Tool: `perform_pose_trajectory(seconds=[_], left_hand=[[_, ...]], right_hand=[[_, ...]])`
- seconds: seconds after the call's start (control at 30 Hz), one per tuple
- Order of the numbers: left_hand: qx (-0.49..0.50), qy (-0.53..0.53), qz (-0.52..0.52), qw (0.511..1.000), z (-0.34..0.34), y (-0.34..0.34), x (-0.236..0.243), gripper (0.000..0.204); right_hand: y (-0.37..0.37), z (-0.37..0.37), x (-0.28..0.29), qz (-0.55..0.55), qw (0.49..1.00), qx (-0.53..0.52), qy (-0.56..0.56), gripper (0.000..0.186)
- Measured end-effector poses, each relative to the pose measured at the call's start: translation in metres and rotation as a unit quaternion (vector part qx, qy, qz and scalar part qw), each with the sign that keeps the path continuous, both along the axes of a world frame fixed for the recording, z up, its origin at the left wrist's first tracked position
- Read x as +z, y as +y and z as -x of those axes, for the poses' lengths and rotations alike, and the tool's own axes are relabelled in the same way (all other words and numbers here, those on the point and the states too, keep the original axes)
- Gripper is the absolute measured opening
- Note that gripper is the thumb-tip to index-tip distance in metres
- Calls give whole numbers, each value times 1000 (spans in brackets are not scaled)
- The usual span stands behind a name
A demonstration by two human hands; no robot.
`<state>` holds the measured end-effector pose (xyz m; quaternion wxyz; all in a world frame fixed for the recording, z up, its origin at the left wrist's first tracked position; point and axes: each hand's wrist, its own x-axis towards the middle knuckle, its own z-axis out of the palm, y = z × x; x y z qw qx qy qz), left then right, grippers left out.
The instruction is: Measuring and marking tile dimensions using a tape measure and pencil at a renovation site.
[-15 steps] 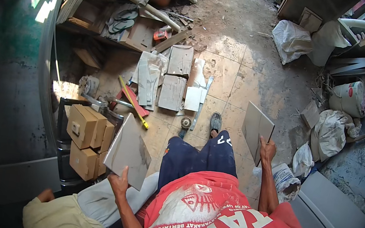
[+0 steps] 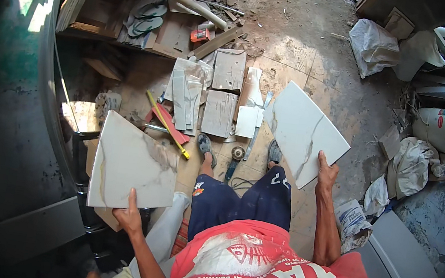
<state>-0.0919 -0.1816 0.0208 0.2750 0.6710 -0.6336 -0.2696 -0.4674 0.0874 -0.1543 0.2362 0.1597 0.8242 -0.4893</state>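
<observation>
Left hand [image 2: 129,218]: your grip is on the near edge of a white, veined tile [image 2: 133,163], one digit laid flat on its face; the rest of that hand's hold is hidden behind the slab. Tile held up at your left, face visible, in front of a partly covered cardboard box [image 2: 108,218].

Right hand [image 2: 327,172]: grasping a second veined slab [image 2: 307,134] by its near right corner, one digit on the face, knuckles bent beside the edge. How tightly you press, cannot tell. Slab tilted, held out right of your knees, well apart from the first.

Floor between and beyond the two: angle grinder [image 2: 235,162] between your shoes, yellow measuring stick [image 2: 167,124] to its left, near a red piece [image 2: 170,123]. Farther out, two grey stacks [image 2: 219,112] with pale cut strips [image 2: 181,99] beside them. White bag [image 2: 376,196] just right of your right forearm.
</observation>
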Motion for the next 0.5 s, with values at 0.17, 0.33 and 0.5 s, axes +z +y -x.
perform_pose_trajectory(seconds=[0.17,0.33,0.5], left_hand=[[-1,29,-12,1000,12,-71,-69,29],[-4,94,-84,992,11,-163,-187,29],[-51,127,-29,990,-3,-226,-314,31]], right_hand=[[-29,-21,-40,-38,999,3,-6,49],[-83,-64,-80,-19,997,-72,-15,48],[-123,-74,-154,98,990,-86,-49,43]])
